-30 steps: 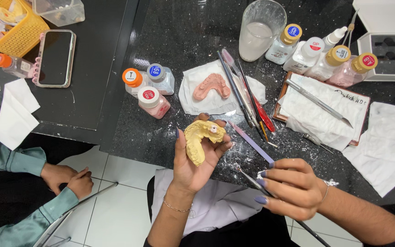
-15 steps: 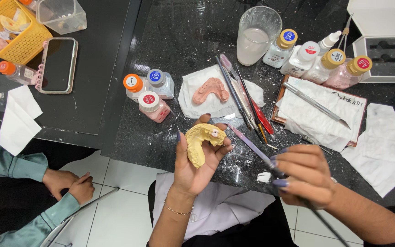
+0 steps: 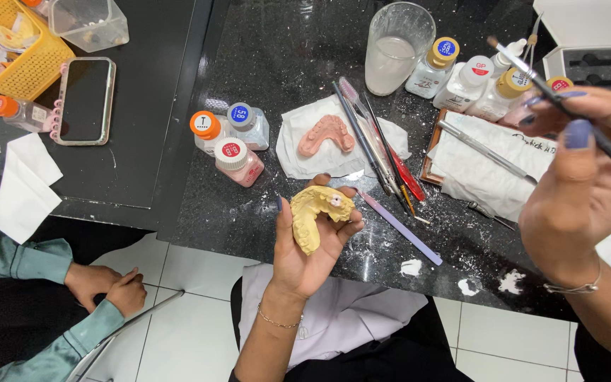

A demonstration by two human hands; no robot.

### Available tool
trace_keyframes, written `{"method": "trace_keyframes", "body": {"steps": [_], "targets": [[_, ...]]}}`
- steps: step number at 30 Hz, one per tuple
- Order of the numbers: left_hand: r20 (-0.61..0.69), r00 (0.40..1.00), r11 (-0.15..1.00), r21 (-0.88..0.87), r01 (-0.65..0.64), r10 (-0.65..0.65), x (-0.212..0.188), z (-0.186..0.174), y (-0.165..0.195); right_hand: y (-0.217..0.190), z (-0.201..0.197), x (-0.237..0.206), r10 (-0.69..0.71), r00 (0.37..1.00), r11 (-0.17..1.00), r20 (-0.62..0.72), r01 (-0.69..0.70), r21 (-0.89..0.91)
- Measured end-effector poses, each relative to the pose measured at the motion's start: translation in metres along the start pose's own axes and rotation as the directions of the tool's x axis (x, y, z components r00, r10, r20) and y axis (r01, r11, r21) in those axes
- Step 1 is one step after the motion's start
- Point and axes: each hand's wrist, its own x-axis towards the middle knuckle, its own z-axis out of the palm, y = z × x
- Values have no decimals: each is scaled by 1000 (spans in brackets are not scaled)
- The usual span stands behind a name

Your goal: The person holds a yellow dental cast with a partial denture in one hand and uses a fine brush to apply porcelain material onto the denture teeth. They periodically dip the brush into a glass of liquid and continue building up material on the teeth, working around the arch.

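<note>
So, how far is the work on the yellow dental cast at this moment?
Done: a small white tooth build-up already sits on the yellow plaster dental cast, and white powder spots lie on the black speckled counter. In hand: the left hand cradles the cast, while the right hand holds a thin dark-handled brush lifted near the small capped bottles. Left: the rest of the cast looks bare.

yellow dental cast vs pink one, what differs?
Colour: the yellow dental cast is pale yellow with a small white and pink patch on top; the pink dental cast is salmon pink throughout.
Support: the yellow dental cast sits in the left hand, raised off the counter; the pink dental cast lies on a white tissue, untouched.
Apparent size: the yellow dental cast looks bulkier, though it is nearer the camera.
Shared: both are arch-shaped jaw models.
</note>
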Motion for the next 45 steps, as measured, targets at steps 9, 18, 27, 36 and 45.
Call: {"method": "trace_keyframes", "body": {"steps": [9,18,27,36,45], "targets": [[-10,1000,1000,1,15,-15,0,0,-1,-10,17,65,-83,972,947,222,146,-285],[-27,998,998,5,57,-57,0,-3,-2,20,49,90,-311,871,664,381,486,-568],[-17,998,998,38,58,-57,0,-1,-3,45,58,101,-326,844,603,425,532,-594],[-12,998,996,64,58,-57,-2,2,-4,47,54,96,-368,830,636,418,553,-538],[32,999,998,39,40,-41,2,4,-3,30,56,91,-387,869,768,309,489,-413]]}}
